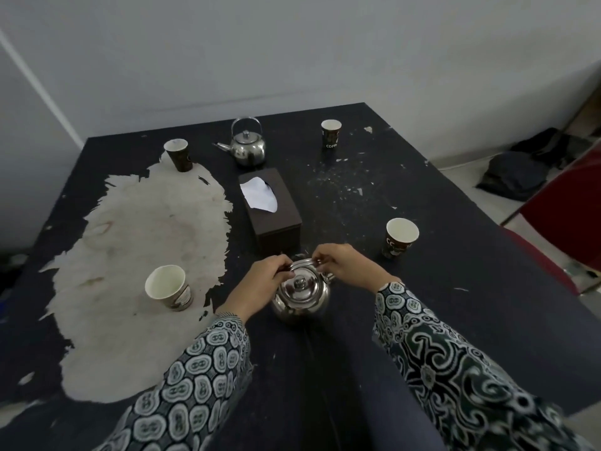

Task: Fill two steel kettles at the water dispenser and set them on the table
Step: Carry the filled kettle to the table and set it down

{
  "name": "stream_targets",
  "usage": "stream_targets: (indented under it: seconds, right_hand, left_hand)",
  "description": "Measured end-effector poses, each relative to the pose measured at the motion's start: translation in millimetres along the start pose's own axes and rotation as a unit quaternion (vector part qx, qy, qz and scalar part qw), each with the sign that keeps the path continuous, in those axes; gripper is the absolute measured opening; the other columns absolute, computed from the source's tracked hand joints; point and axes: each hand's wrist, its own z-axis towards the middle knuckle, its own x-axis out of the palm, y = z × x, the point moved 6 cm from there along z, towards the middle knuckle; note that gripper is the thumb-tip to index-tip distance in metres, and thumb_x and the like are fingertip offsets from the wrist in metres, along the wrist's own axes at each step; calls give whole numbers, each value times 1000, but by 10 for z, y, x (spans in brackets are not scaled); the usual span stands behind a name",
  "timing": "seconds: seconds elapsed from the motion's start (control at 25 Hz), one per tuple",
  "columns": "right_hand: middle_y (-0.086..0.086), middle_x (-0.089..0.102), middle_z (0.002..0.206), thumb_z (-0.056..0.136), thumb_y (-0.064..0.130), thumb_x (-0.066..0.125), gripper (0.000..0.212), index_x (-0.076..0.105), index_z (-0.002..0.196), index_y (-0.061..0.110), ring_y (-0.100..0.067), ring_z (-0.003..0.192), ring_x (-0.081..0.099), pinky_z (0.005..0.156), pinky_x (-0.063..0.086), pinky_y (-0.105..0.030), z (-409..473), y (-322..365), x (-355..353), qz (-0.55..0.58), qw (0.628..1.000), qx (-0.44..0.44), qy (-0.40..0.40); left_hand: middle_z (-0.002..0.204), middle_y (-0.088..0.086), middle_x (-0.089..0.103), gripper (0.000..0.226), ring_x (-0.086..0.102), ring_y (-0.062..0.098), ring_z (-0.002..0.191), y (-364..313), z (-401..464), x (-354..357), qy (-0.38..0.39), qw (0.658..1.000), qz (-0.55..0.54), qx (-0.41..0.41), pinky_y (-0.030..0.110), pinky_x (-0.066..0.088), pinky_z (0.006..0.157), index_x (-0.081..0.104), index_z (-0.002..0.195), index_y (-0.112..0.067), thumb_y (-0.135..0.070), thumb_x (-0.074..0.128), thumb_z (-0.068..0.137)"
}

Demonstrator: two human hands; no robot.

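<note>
Both our hands on the near kettle's handle, at the front of the table.

From the left: a paper cup (169, 291) stands on the worn pale patch of the dark table (455, 242), with another cup (178, 155) behind it. Our left hand (260, 279) curls its fingers over the left end of the near kettle (300, 296) handle, and our right hand (344, 263) pinches the right end, so the lidded steel body sits just below and between our fingers, resting on the table. Behind it lies a tissue box (271, 209), then the far kettle (247, 145), untouched, handle upright. To the right stand two more cups (400, 237) (331, 133).
</note>
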Motion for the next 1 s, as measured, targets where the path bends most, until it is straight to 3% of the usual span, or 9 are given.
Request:
stream_targets:
  seconds: [0.16, 0.36, 0.56, 0.64, 0.84, 1.0]
  right_hand:
    - [-7, 65, 94, 84, 7, 59, 12, 61, 96, 8, -19, 91, 60, 83, 46, -31, 44, -114, -13, 26, 1000, -16, -5]
    - [4, 60, 86, 86, 10, 57, 10, 60, 95, 14, -13, 84, 58, 79, 47, -27, 131, -149, 5, 50, 998, -26, 3]
    - [8, 62, 88, 86, 15, 61, 11, 63, 96, 16, -7, 87, 59, 79, 43, -19, 234, -218, -36, 94, 992, -4, 82]
    - [6, 64, 94, 87, 17, 59, 13, 65, 99, 16, -4, 89, 59, 80, 43, -17, 354, -174, -158, 110, 989, -9, 97]
    - [-2, 67, 96, 89, 16, 56, 13, 65, 97, 14, -4, 84, 60, 67, 42, -6, 847, 45, -625, 154, 988, -29, -4]
    - [8, 65, 86, 89, 15, 57, 9, 66, 91, 17, -1, 81, 58, 68, 40, -11, 1491, 181, -811, 147, 987, -52, -30]
  left_hand:
    - [97, 2, 62, 15, 58, 13, 89, -6, 68, 19, -23, 1000, 13, -7, 22, 43, 77, 61, 103, -16, -18, 53, 91]
    - [97, 1, 62, 16, 57, 9, 88, 47, 77, -4, -53, 998, -8, -17, 13, 37, 71, 62, 104, -17, -19, 53, 91]
    - [97, -13, 62, 12, 56, -4, 92, 151, 89, -82, -34, 996, -77, -31, 13, 39, 75, 62, 99, -28, -29, 55, 90]
    - [96, -17, 62, 13, 55, -4, 94, 237, 129, -297, -91, 992, -83, -37, 13, 39, 77, 62, 98, -30, -32, 51, 91]
    - [97, -7, 63, 16, 57, 6, 92, 454, 380, -981, -228, 971, -51, -53, 13, 40, 75, 63, 100, -21, -24, 48, 94]
    - [112, 0, 57, 17, 55, 15, 101, 766, 729, -1389, -309, 946, 63, -72, 28, 44, 84, 61, 104, -17, -17, 47, 94]
